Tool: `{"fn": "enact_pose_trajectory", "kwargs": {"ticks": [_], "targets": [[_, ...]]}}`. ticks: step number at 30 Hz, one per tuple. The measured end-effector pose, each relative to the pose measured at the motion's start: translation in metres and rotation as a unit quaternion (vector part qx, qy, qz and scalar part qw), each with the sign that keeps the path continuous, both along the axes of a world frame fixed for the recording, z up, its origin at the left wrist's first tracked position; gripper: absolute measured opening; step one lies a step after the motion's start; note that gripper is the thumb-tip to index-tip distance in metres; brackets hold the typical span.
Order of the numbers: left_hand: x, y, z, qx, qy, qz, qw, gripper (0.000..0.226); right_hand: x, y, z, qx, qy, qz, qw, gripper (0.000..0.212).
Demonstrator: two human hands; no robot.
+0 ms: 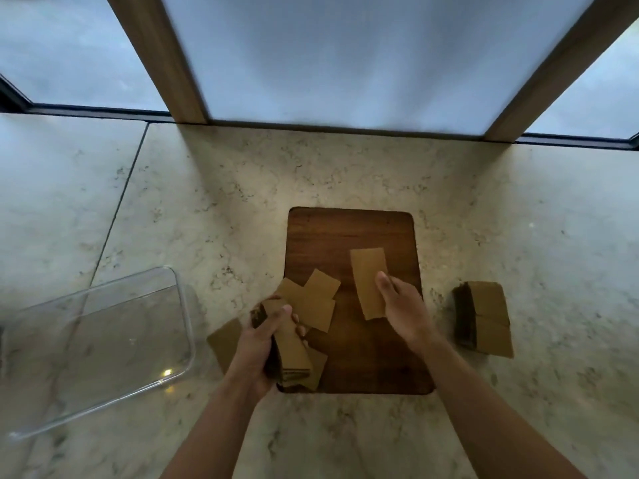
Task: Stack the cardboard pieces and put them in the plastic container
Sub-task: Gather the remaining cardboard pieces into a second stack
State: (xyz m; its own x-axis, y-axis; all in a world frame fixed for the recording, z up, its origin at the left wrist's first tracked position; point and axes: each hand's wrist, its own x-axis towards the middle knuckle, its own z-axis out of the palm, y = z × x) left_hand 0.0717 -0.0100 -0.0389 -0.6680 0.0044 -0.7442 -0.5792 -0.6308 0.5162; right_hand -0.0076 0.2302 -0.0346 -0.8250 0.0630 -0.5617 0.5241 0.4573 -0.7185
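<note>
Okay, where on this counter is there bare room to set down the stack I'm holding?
Bare counter lies between the wooden board and the window, and between the board and the finished stack at right. The board's near left is crowded with loose cardboard pieces. The plastic container looks empty.

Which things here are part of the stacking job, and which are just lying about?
Job: stack in left hand; left hand; single piece held by right hand; loose pieces; finished stack; plastic container.
Bystanders: wooden board; marble counter.
</note>
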Motion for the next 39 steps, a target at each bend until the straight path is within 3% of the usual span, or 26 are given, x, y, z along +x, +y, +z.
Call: {"fn": "enact_pose_trajectory", "kwargs": {"ticks": [2, 6, 13, 14, 16, 18, 20, 22, 23, 25, 28, 31, 33, 35, 37, 39], "targets": [[0.002, -0.004, 0.003, 0.007, 0.006, -0.002, 1.0, 0.051, 0.004, -0.008, 0.007, -0.066, 0.011, 0.005, 0.998, 0.054], [0.01, -0.01, 0.009, 0.015, 0.014, 0.021, 1.0, 0.042, 0.01, -0.03, 0.015, -0.169, 0.025, 0.018, 0.985, 0.018], [0.031, -0.019, 0.016, 0.045, 0.015, 0.014, 0.999, 0.063, 0.026, -0.049, 0.035, -0.254, 0.09, 0.168, 0.948, 0.028], [0.034, -0.021, 0.017, 0.044, 0.015, -0.008, 0.999, 0.065, 0.027, -0.051, 0.042, -0.242, 0.084, 0.219, 0.941, 0.027], [0.039, -0.024, 0.023, 0.041, 0.007, -0.06, 0.997, 0.07, 0.028, -0.058, 0.055, -0.108, 0.084, 0.371, 0.918, 0.024], [0.043, -0.024, 0.028, 0.051, 0.007, -0.122, 0.991, 0.074, 0.029, -0.067, 0.061, 0.039, 0.097, 0.497, 0.861, 0.03], [0.045, -0.022, 0.033, 0.078, 0.024, -0.185, 0.979, 0.07, 0.038, -0.082, 0.069, 0.076, 0.136, 0.571, 0.806, 0.025], [0.052, -0.022, 0.029, 0.106, 0.009, -0.203, 0.973, 0.081, 0.054, -0.095, 0.073, 0.058, 0.186, 0.603, 0.774, 0.024], [0.056, -0.024, 0.025, 0.117, -0.015, -0.2, 0.973, 0.091, 0.062, -0.098, 0.071, 0.025, 0.195, 0.592, 0.781, 0.03], [0.065, -0.025, 0.017, 0.156, -0.043, -0.184, 0.969, 0.092, 0.071, -0.102, 0.065, -0.059, 0.178, 0.511, 0.839, 0.049], [0.072, -0.024, 0.009, 0.216, -0.028, -0.117, 0.969, 0.09, 0.072, -0.103, 0.046, -0.081, 0.183, 0.369, 0.908, 0.064], [0.067, -0.022, 0.003, 0.203, -0.003, 0.005, 0.979, 0.082, 0.063, -0.103, 0.024, -0.016, 0.132, 0.233, 0.963, 0.045], [0.062, -0.023, 0.0, 0.218, 0.013, 0.085, 0.972, 0.066, 0.053, -0.103, 0.006, 0.129, 0.162, 0.216, 0.954, 0.055], [0.057, -0.028, -0.005, 0.204, 0.015, 0.11, 0.973, 0.053, 0.042, -0.106, -0.007, 0.277, 0.18, 0.266, 0.906, 0.073], [0.055, -0.035, -0.007, 0.191, 0.01, 0.117, 0.975, 0.05, 0.034, -0.112, -0.014, 0.333, 0.14, 0.309, 0.88, 0.079], [0.052, -0.041, -0.011, 0.191, 0.002, 0.113, 0.975, 0.052, 0.028, -0.113, -0.018, 0.321, 0.104, 0.291, 0.895, 0.075]]}}
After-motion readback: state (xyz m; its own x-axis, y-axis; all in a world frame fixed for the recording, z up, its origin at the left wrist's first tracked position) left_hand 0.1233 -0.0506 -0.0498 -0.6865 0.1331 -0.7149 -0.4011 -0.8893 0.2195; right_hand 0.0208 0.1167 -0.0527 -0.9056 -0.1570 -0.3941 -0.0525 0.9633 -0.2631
